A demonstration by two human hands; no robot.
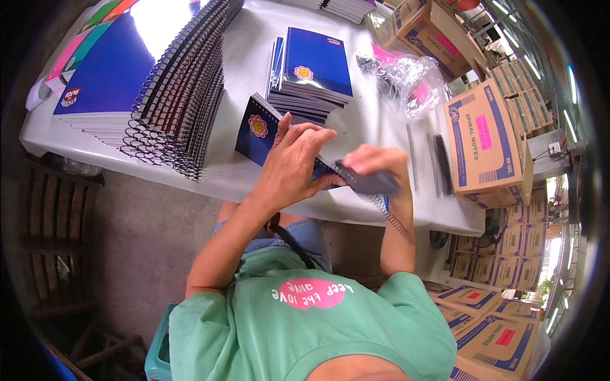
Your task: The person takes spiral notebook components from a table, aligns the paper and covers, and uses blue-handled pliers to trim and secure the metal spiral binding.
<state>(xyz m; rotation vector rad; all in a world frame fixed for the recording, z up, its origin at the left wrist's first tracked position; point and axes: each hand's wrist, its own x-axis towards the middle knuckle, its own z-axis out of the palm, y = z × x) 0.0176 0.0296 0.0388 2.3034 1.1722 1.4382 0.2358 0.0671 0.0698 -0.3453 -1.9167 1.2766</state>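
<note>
A small blue notebook (250, 141) with a flower sticker on its cover is tilted over the table's near edge. My left hand (286, 159) grips it along the punched edge, thumb below and fingers above. At the lower end of that edge, my right hand (380, 164) is closed around a dark grey thing (372, 183), smeared by motion, so its kind is unclear. A thin wire spiral coil (400, 228) trails from there past my right wrist. Just beyond the notebook stands a stack of similar blue notebooks (318, 60).
Spiral-bound notebooks (105, 82) are piled high at the left, their coils toward me. Loose wire coils (440, 166) lie on the white table (381, 213) at right, before a cardboard box (486, 143). Crumpled clear plastic (413, 82) sits behind. More boxes (492, 336) stand lower right.
</note>
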